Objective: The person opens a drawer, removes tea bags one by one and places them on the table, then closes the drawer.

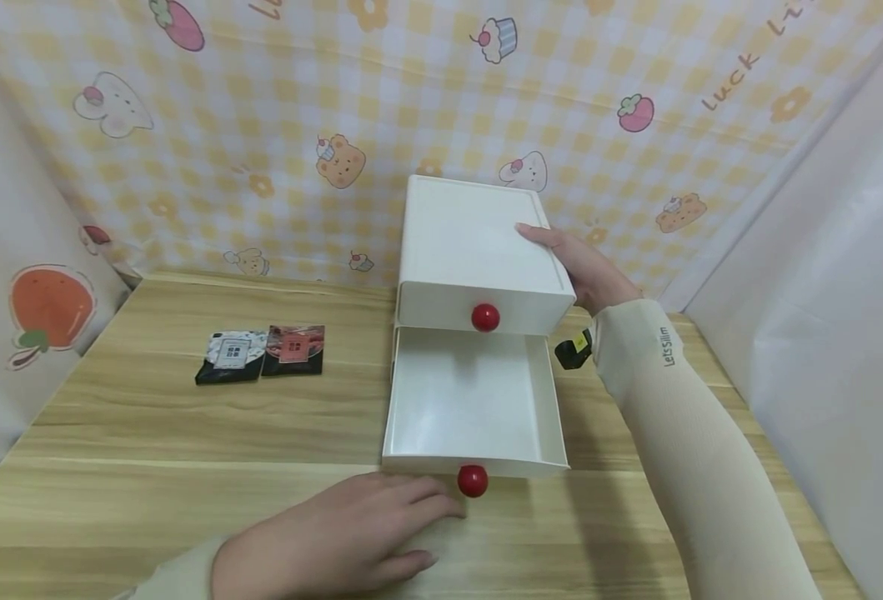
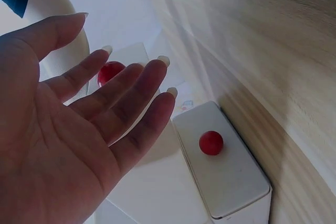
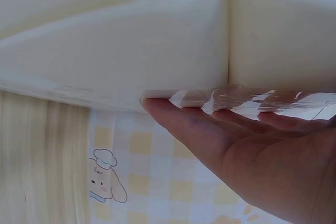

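Note:
A small white two-drawer cabinet [image 1: 479, 233] stands on the wooden table, its upper drawer closed behind a red round knob [image 1: 485, 317]. The lower drawer [image 1: 464, 400] is pulled out, with bare white inside and a red knob [image 1: 474, 481] on its front. My left hand [image 1: 343, 533] is just in front of that drawer, left of the knob, fingers loosely extended and holding nothing; its palm shows in the left wrist view. My right hand [image 1: 587, 262] rests on the cabinet's right side, one digit on top. In the right wrist view, straight fingers [image 3: 184, 124] touch the side wall.
Two flat packets lie side by side left of the cabinet: one black and white [image 1: 233, 356], one black and red [image 1: 294, 350]. A checked cloth [image 1: 276, 108] hangs behind the table. A black wrist device [image 1: 574, 351] sits by the right sleeve.

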### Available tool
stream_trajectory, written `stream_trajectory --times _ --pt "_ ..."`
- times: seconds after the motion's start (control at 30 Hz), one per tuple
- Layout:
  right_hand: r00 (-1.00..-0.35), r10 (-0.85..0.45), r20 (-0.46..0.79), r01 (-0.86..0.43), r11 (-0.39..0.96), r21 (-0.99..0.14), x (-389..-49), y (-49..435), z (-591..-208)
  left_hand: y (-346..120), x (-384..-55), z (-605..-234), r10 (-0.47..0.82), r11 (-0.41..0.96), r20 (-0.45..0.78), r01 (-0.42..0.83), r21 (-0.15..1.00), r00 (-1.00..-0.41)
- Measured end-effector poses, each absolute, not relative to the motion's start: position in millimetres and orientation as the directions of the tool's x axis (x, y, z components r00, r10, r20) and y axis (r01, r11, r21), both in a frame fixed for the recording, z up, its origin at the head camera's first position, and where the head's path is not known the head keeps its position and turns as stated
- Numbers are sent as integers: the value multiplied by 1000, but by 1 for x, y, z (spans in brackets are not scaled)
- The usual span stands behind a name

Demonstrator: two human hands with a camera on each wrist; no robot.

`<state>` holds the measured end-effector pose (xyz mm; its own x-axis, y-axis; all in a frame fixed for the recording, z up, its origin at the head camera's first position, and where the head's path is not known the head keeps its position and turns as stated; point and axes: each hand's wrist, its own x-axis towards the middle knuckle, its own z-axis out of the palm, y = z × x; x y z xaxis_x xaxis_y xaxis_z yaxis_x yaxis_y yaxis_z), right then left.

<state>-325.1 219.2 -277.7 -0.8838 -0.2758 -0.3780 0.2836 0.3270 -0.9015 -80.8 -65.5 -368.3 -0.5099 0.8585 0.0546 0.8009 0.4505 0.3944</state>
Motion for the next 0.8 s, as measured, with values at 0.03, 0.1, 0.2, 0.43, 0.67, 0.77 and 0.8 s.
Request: stream_trajectory --times 0.03,0.1,0.2,0.43,0.67,0.77,0.8 --pt "-884 -276 -378 283 327 -902 -325 219 -278 -65 -81 -368 858 454 50 800 391 -511" --pt "-885 -276 -375 281 326 -903 -325 219 -278 -62 -82 -367 854 466 32 790 399 -520" --pt "-888 -274 -371 277 326 -904 -324 219 -278 -59 -82 -367 838 486 8 754 442 -546" --pt "-885 -295 -361 271 304 -913 -326 220 -280 -53 -83 -372 803 481 40 687 544 -594" --pt "-884 -289 -369 279 309 -909 -326 220 -280 -50 -84 -376 791 472 59 668 575 -609" --pt "-884 -288 -368 276 313 -909 -326 220 -279 -49 -84 -377 785 475 52 654 589 -617" --pt "-885 -287 -367 276 313 -909 -326 220 -279 -48 -84 -377 783 475 55 653 590 -619"
